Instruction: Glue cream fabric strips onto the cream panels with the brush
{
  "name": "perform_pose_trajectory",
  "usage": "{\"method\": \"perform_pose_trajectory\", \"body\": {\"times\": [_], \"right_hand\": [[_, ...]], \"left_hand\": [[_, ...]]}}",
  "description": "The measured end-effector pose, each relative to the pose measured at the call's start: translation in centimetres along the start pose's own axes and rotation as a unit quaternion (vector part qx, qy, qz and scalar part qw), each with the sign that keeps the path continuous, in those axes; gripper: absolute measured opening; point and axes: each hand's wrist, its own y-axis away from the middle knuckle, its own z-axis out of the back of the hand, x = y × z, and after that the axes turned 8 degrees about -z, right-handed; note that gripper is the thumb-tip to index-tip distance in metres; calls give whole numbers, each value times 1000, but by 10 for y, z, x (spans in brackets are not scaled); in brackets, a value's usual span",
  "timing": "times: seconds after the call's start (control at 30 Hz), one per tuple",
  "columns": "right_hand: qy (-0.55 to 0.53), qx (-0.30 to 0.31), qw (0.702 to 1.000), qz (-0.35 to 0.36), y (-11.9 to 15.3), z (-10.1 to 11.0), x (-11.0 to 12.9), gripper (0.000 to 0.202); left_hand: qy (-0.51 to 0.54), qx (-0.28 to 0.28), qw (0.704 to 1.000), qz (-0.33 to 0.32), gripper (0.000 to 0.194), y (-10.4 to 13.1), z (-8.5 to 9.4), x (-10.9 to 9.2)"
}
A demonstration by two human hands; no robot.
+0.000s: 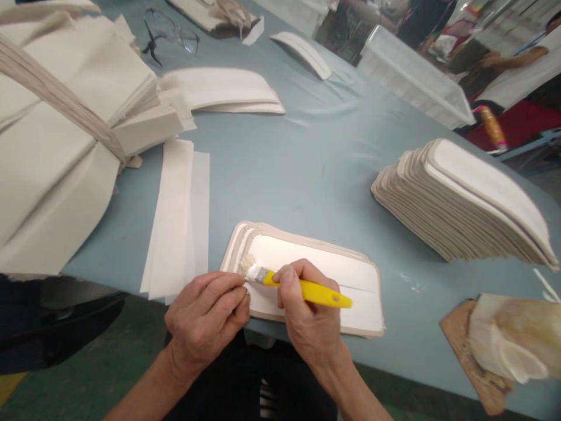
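Observation:
A small stack of white panels with rounded corners (pixel 307 263) lies at the table's near edge. My right hand (pixel 309 307) grips a paintbrush (pixel 324 293) by its yellow handle. The bristles, with some white stuff on them, touch the top panel near its left end. At that same end my left hand (pixel 208 313) is closed, its fingertips pinched at the panel's edge, just below the bristles. Its fingers partly hide what they grip. Long white strips (pixel 173 222) lie beside my left hand.
A tall leaning stack of panels (pixel 464 204) stands right. A whitish glue-stained container (pixel 512 336) sits on brown board at near right. A tied bundle of pale pieces (pixel 56 134) fills the left. Glasses (pixel 175 35), curved pieces (pixel 223 88) and a plastic bin (pixel 412 76) lie farther back.

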Motion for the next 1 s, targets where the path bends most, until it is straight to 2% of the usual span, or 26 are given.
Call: {"method": "perform_pose_trajectory", "body": {"times": [0.1, 0.2, 0.37, 0.6, 0.77, 0.97, 1.0], "right_hand": [[-27, -16, 999, -20, 1, 4, -3, 34], [-35, -42, 998, 4, -1, 7, -5, 33], [4, -11, 1000, 22, -5, 8, -1, 31], [16, -14, 999, 49, -11, 14, 4, 30], [29, -35, 999, 8, -12, 41, -12, 31], [24, -81, 996, -29, -12, 81, -29, 35], [27, -94, 995, -33, -12, 86, -30, 35]], "left_hand": [[-1, -1, 1000, -2, 23, -1, 0, 0], [-5, -4, 1000, -5, 24, -1, 0, 0], [-10, -3, 1000, -10, 25, -3, 0, 1], [-31, 14, 999, -31, 24, -3, 1, 3], [-39, 45, 997, -51, 22, -1, 4, 5], [-64, 74, 992, -85, 41, 1, 7, 12], [-57, 70, 993, -74, 43, 3, 7, 15]]}}
